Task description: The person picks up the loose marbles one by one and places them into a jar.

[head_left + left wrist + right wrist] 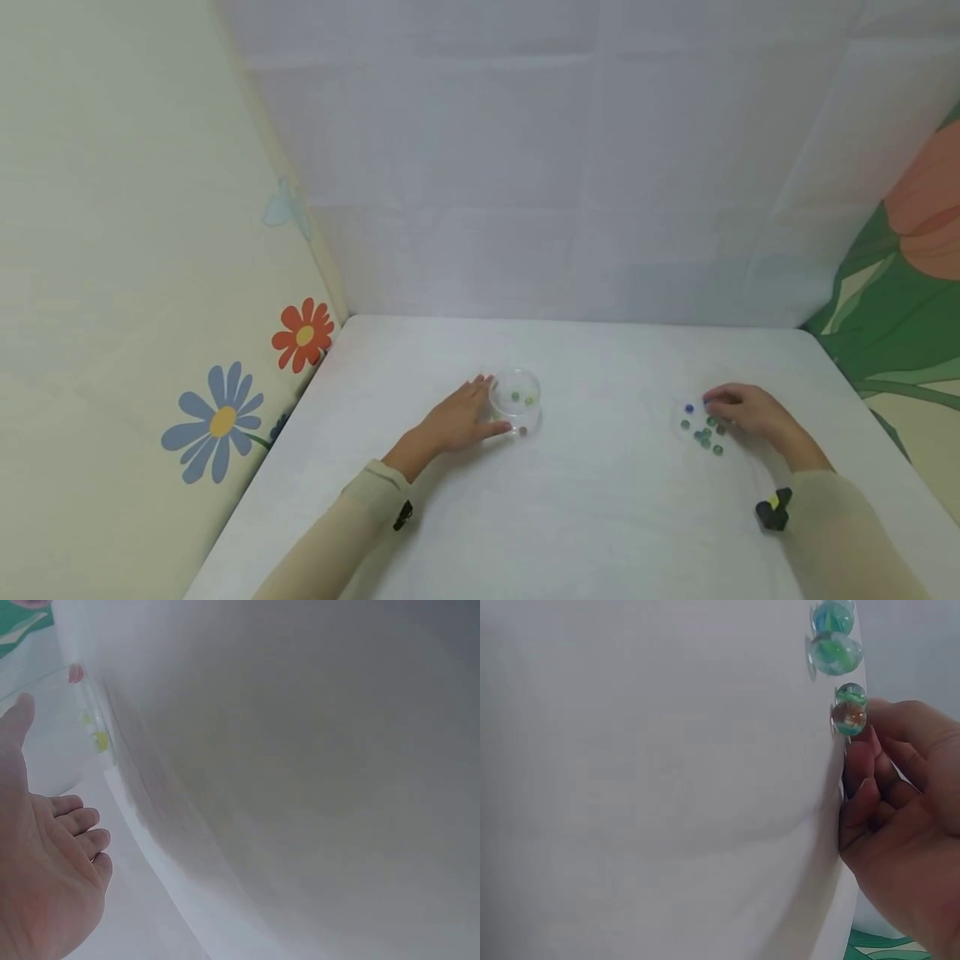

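Left hand (459,421) rests on the white worktop (600,517), fingers straight & relaxed, thumb and fingertips against the left side of a small clear glass cup (516,402); not curled round it, grips nothing. Left wrist view: palm (45,877) open, thumb up towards the cup's wall (94,712). Cup stands upright, mid-worktop, w/ a few marbles inside: one green (515,396), one yellowish (528,401), one darker at the bottom edge (522,431).

Right hand (746,410) sits well apart, at the right of the worktop, fingers curled down over a loose cluster of marbles (705,433). Fingertips are at the top of the cluster, next to a blue marble (689,408). Right wrist view: curled fingers (870,787) touch a clear marble w/ orange-green core (848,716); can't tell if it's actually pinched or only touched. Two more green-blue marbles (835,652) lie just beyond it on the worktop.

Both arms in beige sleeves (847,533), a small black device (772,508) strapped at each wrist. Flower-print panel (225,417) left of the worktop, green leaf print (892,325) right, plain white sheet (570,167) behind.
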